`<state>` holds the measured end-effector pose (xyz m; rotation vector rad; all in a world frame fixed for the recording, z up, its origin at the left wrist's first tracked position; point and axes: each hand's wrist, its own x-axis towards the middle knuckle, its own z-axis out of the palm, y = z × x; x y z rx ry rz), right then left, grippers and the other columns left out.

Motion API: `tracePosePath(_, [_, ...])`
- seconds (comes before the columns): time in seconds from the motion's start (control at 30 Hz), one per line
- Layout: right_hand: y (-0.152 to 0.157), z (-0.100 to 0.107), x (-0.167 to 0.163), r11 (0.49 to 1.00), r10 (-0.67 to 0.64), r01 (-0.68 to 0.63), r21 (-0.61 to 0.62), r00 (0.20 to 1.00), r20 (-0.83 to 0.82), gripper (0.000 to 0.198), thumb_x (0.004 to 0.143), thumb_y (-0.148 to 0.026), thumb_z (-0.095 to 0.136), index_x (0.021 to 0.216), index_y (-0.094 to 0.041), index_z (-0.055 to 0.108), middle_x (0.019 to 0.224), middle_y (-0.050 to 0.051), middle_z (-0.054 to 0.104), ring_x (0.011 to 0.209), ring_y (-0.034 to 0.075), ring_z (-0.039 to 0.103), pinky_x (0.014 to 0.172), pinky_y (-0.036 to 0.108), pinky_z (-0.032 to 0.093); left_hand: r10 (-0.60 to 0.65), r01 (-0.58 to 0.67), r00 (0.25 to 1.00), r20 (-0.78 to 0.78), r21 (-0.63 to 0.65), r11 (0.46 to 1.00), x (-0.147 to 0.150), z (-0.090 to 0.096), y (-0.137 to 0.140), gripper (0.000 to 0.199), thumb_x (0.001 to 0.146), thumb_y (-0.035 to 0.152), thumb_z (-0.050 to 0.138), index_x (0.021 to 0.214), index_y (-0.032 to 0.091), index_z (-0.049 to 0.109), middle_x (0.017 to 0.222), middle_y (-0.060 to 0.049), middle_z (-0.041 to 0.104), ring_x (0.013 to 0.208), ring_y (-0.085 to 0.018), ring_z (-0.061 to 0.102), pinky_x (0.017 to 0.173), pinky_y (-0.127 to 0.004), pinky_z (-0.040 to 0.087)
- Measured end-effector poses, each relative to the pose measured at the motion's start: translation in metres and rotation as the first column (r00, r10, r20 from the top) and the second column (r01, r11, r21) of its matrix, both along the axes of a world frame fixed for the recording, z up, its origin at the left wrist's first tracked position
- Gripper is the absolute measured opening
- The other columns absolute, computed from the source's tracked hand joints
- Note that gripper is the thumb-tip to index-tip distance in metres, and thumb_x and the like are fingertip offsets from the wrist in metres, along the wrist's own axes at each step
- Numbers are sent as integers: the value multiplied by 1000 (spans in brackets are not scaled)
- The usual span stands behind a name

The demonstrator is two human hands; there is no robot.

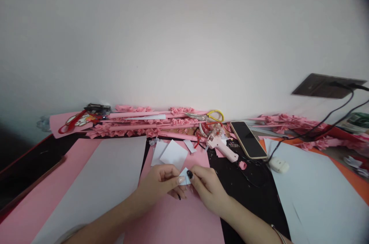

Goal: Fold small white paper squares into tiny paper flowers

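Between my two hands is a small piece of pale blue-white paper [183, 181], held above a pink sheet [175, 217]. My left hand [163, 180] pinches its left side, thumb on top and fingers underneath. On the opposite side my right hand [206, 186] grips it, with a dark-nailed thumb pressing near the top edge. Part of the paper is covered by the thumbs. Just beyond my hands lie white paper squares [173, 153], overlapping each other, and a smaller white scrap [190, 146].
A pink glue gun [221, 147], a phone [248, 140] and a white case [278, 165] sit to the right. Yellow-handled scissors [215, 116] rest on pink paper flower stems [138, 123] along the wall. Cables run from a wall socket [328, 85]. A large white sheet [100, 182] lies left.
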<state>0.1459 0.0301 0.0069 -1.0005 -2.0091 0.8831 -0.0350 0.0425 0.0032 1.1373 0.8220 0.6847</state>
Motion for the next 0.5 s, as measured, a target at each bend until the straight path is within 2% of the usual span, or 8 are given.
tracePosePath(0.3, [0,-1,-1,1000,-5,5,7,1000,18,30,92,-20,38,63,-17,40,55,-4,42,49,8,37,49,19,29,21,-21,1000,-8,13,1000,1,2,-3,26,74,37,65,67,13,58,62,-1,68,52,-14,66,49,-21,50])
tracePosePath(0.5, [1,0,0,1000,-17,18,-9,1000,16,29,92,-20,38,63,-17,41,55,-4,42,49,8,38,48,19,29,23,-23,998,-50,4,1000,1,2,-2,22,74,35,65,69,14,59,64,-1,69,56,-14,67,54,-22,51])
